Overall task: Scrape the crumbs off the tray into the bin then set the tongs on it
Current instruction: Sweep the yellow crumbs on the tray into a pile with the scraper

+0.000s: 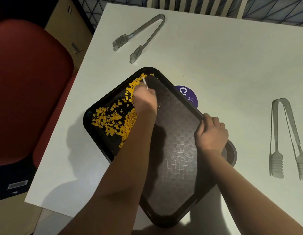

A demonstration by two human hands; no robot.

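Crumbs (113,119) heaped left on tray (178,160) — left hand (144,99) clutching a white scraper (145,83), right hand (212,134) gripping the rim.

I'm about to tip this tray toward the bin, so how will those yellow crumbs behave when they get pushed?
The crumbs look like small, thin, loose flakes, so they are probably very light and likely to slide in a scatter rather than one clump. The tray has a textured grid surface, so some may catch. Its raised rim should hold most back until tipped.
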